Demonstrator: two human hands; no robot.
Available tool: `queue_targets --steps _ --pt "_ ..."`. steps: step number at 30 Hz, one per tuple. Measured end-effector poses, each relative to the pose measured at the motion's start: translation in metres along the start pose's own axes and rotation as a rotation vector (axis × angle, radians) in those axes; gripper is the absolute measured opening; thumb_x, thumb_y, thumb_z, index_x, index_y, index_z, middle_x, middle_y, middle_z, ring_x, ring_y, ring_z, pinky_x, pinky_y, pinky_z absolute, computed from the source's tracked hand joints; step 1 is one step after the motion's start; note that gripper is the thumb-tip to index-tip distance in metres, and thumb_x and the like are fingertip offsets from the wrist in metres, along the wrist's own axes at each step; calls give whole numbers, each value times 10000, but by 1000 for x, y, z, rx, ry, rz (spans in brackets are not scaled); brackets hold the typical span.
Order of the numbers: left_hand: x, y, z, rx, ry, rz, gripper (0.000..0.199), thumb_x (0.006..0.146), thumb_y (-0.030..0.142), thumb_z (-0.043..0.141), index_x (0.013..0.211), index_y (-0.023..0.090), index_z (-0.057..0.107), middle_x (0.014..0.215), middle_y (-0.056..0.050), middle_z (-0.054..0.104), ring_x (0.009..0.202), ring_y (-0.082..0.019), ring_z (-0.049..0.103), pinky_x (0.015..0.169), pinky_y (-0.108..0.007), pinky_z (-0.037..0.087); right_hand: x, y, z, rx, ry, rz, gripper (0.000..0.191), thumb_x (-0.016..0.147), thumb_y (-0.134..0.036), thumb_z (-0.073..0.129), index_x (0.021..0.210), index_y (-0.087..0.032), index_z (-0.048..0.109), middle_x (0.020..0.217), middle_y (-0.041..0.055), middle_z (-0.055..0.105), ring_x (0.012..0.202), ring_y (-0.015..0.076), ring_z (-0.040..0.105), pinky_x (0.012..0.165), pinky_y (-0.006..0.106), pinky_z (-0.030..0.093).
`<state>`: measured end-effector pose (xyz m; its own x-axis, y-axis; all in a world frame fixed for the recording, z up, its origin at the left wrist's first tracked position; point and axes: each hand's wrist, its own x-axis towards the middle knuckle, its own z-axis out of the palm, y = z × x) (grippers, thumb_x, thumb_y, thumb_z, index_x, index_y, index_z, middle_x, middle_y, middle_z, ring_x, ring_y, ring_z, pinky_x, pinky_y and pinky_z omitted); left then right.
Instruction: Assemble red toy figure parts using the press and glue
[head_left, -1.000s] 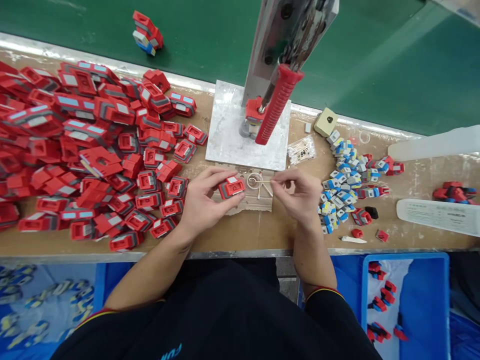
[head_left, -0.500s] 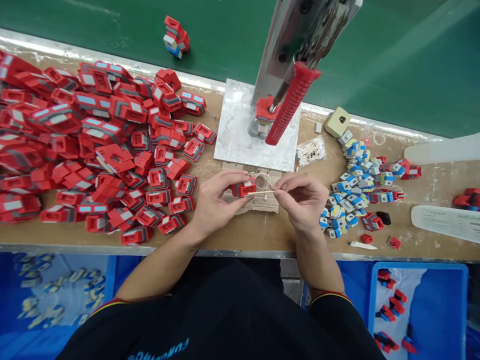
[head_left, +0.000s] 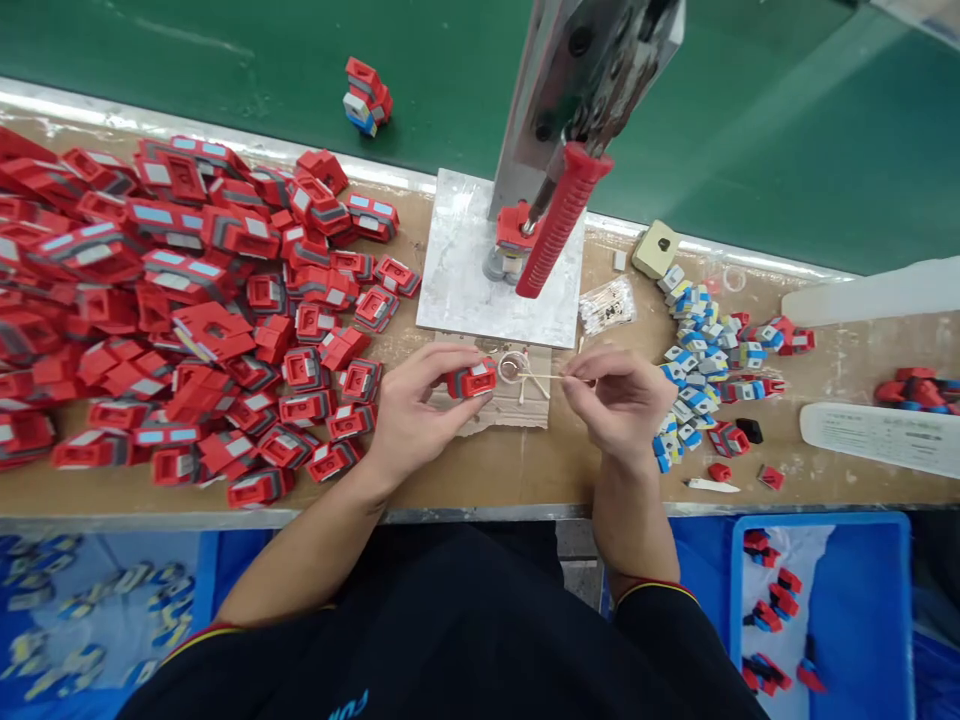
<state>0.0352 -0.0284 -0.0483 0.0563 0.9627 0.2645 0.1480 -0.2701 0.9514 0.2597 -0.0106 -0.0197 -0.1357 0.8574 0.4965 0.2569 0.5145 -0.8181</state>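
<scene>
Between its thumb and fingers my left hand [head_left: 420,405] grips a red plastic toy part [head_left: 474,379] with a recess facing up. My right hand [head_left: 619,397] pinches a thin cotton swab [head_left: 551,376], whose far end points left over a small round clear dish [head_left: 513,368]. The dish sits on a torn piece of cardboard [head_left: 491,415], where another swab [head_left: 537,387] leans at its side. A gap separates the swab in my right hand from the red part. Just beyond lies a bag of cotton swabs [head_left: 606,306].
A large heap of red parts [head_left: 187,300] covers the left of the bench. Behind the cardboard stands a press with a red handle [head_left: 562,220] on a metal plate [head_left: 457,270]. Blue-and-white parts [head_left: 694,350] cluster at right. Blue bins [head_left: 862,620] sit below the bench edge.
My right hand has drawn the swab away from the red part, and its tip is now by the dish. My left hand keeps the part, a little further left. The whole view has shifted slightly.
</scene>
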Motion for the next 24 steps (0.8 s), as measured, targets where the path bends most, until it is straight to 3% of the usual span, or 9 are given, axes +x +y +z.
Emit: queue_targets --steps 4,5,8,10,12,14,16,18,24 --pt "3 -2 -2 32 91 45 277 834 196 884 1100 242 823 1111 -47 835 1040 -226 803 940 -373 682 2 6 -9 -289 -349 -58 81 986 -201 692 1008 -254 750 943 35 805 865 188 711 776 331 572" --pt "4 -2 -2 39 115 35 292 821 197 891 1101 247 827 1113 -43 838 1042 -229 805 946 -380 686 3 8 -19 -315 -373 -40 100 999 -256 685 1069 -253 756 1010 48 809 912 200 714 808 348 582" --pt "5 -2 -3 22 165 -81 343 798 220 907 1132 250 835 1153 -50 846 1071 -251 815 973 -402 700 4 12 -69 -511 -149 112 218 1021 -339 632 1194 -254 734 1149 68 790 947 215 696 846 383 582" --pt "4 0 -4 -19 189 -162 383 769 253 934 1139 227 836 1134 -57 855 1019 -262 831 930 -401 723 7 15 -109 -810 -4 250 210 1003 -291 605 1156 -244 741 1158 87 785 1002 254 686 932 443 568" --pt "4 3 -4 -64 213 -197 408 740 281 960 1123 207 840 1067 -53 864 925 -262 843 851 -393 743 12 22 -139 -1104 -95 434 225 938 -262 665 1134 -210 763 1173 141 787 1117 340 670 1033 533 532" --pt "3 6 -4 -98 219 -200 412 736 283 973 1122 216 842 1046 -42 865 897 -261 846 822 -390 749 19 30 -154 -1289 -253 599 254 909 -252 687 1131 -172 782 1213 202 780 1184 409 647 1051 574 507" --pt "2 7 -3 -109 216 -185 403 744 264 975 1124 244 844 1067 -30 864 916 -256 847 821 -377 749 23 39 -157 -1354 -346 685 258 930 -243 644 1124 -157 791 1235 233 774 1196 429 644 1023 555 503" --pt "2 7 -2 -103 206 -162 385 748 248 974 1110 257 847 1061 -22 863 905 -246 846 813 -356 747 22 44 -153 -1331 -344 692 267 948 -223 586 1108 -170 793 1205 224 785 1164 411 665 989 514 504" --pt "4 7 2 -97 177 -101 335 774 232 945 1092 234 839 1009 -24 858 867 -221 842 822 -323 736 1 43 -135 -1138 45 528 337 1003 -274 508 1258 -201 716 1079 138 822 1038 339 713 951 465 521"
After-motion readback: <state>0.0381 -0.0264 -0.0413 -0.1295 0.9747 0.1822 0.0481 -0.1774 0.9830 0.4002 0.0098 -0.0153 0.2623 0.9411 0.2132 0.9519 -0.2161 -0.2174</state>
